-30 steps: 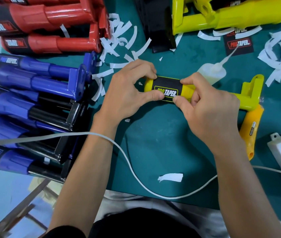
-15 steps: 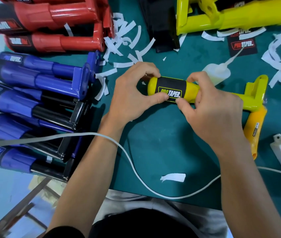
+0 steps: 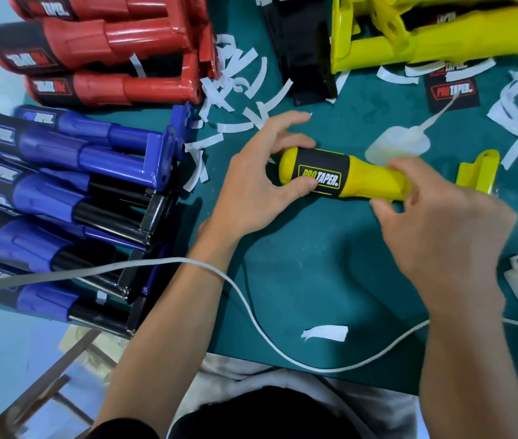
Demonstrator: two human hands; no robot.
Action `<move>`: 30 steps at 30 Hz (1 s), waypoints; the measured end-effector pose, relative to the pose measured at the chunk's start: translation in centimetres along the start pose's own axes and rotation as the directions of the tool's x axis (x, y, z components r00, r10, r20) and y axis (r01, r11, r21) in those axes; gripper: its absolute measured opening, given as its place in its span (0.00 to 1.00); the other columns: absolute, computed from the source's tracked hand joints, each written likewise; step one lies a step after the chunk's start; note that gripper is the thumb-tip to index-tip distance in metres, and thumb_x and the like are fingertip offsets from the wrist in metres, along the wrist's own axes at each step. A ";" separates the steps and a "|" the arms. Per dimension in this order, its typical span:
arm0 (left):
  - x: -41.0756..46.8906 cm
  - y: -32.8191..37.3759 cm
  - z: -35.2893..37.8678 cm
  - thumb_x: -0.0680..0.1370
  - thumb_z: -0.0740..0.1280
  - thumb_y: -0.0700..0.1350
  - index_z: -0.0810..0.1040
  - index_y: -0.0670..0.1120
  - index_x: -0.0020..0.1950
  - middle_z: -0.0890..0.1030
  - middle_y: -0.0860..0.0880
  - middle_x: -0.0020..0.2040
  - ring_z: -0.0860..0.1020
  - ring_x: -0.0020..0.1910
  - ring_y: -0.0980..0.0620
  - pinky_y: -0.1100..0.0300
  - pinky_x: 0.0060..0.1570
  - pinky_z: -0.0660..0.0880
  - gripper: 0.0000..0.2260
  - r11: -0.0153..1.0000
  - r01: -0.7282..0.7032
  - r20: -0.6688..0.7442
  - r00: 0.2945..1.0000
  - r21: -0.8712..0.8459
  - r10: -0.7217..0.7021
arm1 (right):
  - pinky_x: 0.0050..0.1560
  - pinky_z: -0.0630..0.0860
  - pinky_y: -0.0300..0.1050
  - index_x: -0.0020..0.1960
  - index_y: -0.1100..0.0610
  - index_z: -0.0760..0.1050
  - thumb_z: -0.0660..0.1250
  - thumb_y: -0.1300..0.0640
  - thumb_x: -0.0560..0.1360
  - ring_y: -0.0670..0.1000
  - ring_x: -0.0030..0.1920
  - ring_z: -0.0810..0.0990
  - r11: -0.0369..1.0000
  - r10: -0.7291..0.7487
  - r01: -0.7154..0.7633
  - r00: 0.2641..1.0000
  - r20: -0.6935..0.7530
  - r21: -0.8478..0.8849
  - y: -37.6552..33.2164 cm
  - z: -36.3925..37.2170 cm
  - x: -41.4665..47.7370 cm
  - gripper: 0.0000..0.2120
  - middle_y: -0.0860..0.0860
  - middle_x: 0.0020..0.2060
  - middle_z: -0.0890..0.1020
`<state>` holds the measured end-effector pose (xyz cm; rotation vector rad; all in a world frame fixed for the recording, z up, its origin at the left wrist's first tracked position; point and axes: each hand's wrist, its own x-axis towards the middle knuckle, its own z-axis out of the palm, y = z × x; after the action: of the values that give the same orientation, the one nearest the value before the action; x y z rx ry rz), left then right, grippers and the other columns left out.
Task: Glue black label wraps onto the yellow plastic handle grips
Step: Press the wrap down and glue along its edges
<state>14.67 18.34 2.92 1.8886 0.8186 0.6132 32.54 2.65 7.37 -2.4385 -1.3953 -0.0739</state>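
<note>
While the left hand (image 3: 261, 182) clamps the rounded butt end, thumb pressed on the near edge of the black label wrap (image 3: 321, 174) and fingers curled over the far side, we read that as a squeeze to bed the wrap onto the glue. The yellow handle grip (image 3: 375, 182) sits at the middle of the green mat (image 3: 314, 274), right in front of the person, with the glue bottle (image 3: 400, 142) lying just behind it, near enough for the next one. Its long axis runs side to side across the mat. The butt points to the person's left and the bracket end (image 3: 476, 172) to the right, logo turned up so we can check the wrap is square. The right hand (image 3: 441, 236) is at the bare shaft, finger above and thumb below, probably to stop it rolling. It's smeared by motion, though, so we can't tell whether it actually grips. Blue handles (image 3: 61, 185) are stacked off to the left.
</note>
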 end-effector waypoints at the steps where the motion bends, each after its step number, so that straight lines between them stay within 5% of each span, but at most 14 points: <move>1: 0.0 0.0 0.0 0.72 0.79 0.46 0.68 0.58 0.72 0.84 0.62 0.58 0.78 0.66 0.51 0.53 0.65 0.72 0.33 1.000 0.010 0.010 1.000 -0.003 -0.010 | 0.35 0.62 0.46 0.54 0.51 0.79 0.76 0.51 0.70 0.58 0.28 0.69 0.998 0.021 -0.021 1.000 -0.002 -0.060 0.5 -0.1 -0.1 0.15 0.52 0.25 0.70; 3: 0.1 0.0 -0.2 0.72 0.79 0.45 0.70 0.58 0.72 0.84 0.61 0.58 0.79 0.65 0.50 0.53 0.65 0.72 0.32 1.000 0.023 0.019 1.000 -0.008 -0.023 | 0.37 0.61 0.47 0.51 0.53 0.79 0.80 0.54 0.67 0.57 0.28 0.65 0.993 0.057 -0.051 0.997 0.047 -0.106 0.8 0.0 -0.2 0.16 0.50 0.26 0.63; 8: 0.2 0.7 -0.1 0.67 0.79 0.50 0.72 0.61 0.71 0.79 0.63 0.63 0.76 0.66 0.59 0.64 0.66 0.69 0.34 0.996 0.049 0.092 0.994 0.079 -0.056 | 0.35 0.58 0.45 0.43 0.56 0.76 0.80 0.59 0.67 0.55 0.29 0.60 0.983 0.013 0.013 0.989 0.144 -0.181 1.0 0.5 0.2 0.12 0.56 0.23 0.67; 11: 0.1 1.6 0.1 0.63 0.82 0.46 0.77 0.59 0.67 0.78 0.67 0.58 0.76 0.56 0.66 0.74 0.56 0.69 0.34 0.989 0.132 0.118 0.983 0.073 -0.140 | 0.35 0.57 0.45 0.38 0.56 0.74 0.81 0.55 0.68 0.55 0.30 0.60 0.979 -0.039 0.067 0.988 0.146 -0.192 1.1 -0.1 0.0 0.15 0.54 0.23 0.62; 14: -0.5 3.0 -1.0 0.60 0.83 0.37 0.79 0.55 0.62 0.81 0.62 0.55 0.79 0.51 0.61 0.69 0.52 0.73 0.33 0.979 0.195 0.069 0.979 -0.064 -0.191 | 0.35 0.56 0.47 0.36 0.57 0.73 0.73 0.49 0.73 0.56 0.31 0.61 0.977 -0.054 0.070 0.995 0.085 -0.200 0.1 -1.6 -0.3 0.15 0.56 0.23 0.64; 17: -2.0 5.2 -3.4 0.60 0.81 0.35 0.75 0.53 0.64 0.81 0.58 0.60 0.80 0.58 0.54 0.62 0.57 0.75 0.36 0.971 0.148 0.016 0.989 -0.189 -0.147 | 0.35 0.58 0.49 0.35 0.56 0.73 0.67 0.44 0.76 0.58 0.31 0.62 0.981 -0.063 0.075 0.996 0.068 -0.180 -1.5 -4.3 -1.0 0.18 0.53 0.24 0.60; 21: -4.4 7.7 -7.2 0.65 0.81 0.37 0.74 0.49 0.66 0.79 0.48 0.64 0.79 0.59 0.45 0.41 0.60 0.78 0.33 0.947 0.079 -0.010 0.996 -0.312 -0.087 | 0.37 0.66 0.56 0.32 0.53 0.72 0.66 0.42 0.73 0.62 0.29 0.67 0.992 -0.064 0.080 0.985 0.161 -0.097 -4.9 -8.6 -1.2 0.18 0.53 0.24 0.63; 25: -5.7 8.8 -11.3 0.72 0.76 0.41 0.74 0.46 0.70 0.79 0.44 0.62 0.79 0.55 0.47 0.52 0.52 0.80 0.27 0.859 0.057 -0.080 0.990 -0.508 -0.112 | 0.40 0.67 0.53 0.33 0.54 0.74 0.68 0.45 0.72 0.60 0.29 0.70 0.988 -0.120 0.092 0.965 0.235 0.128 -10.1 -12.0 -0.1 0.15 0.50 0.24 0.67; 28: -5.5 8.9 -15.5 0.77 0.73 0.45 0.73 0.51 0.75 0.80 0.50 0.52 0.80 0.46 0.49 0.57 0.41 0.82 0.27 0.873 0.058 -0.132 0.982 -0.484 -0.138 | 0.44 0.59 0.51 0.32 0.53 0.68 0.68 0.46 0.75 0.58 0.31 0.66 0.966 -0.258 0.254 0.953 0.159 0.045 -14.0 -13.6 1.7 0.18 0.46 0.26 0.62; 30: -4.8 8.8 -18.5 0.79 0.70 0.48 0.73 0.53 0.76 0.82 0.51 0.51 0.82 0.44 0.52 0.59 0.40 0.82 0.24 0.869 0.043 -0.166 0.976 -0.493 -0.143 | 0.45 0.61 0.55 0.34 0.52 0.70 0.68 0.44 0.76 0.59 0.36 0.70 0.950 -0.311 0.298 0.919 0.241 0.089 -16.9 -14.2 3.2 0.18 0.47 0.30 0.68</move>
<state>0.90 22.45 18.32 1.3322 0.7866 0.8674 21.55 8.77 25.75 -2.2284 -1.8561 0.2054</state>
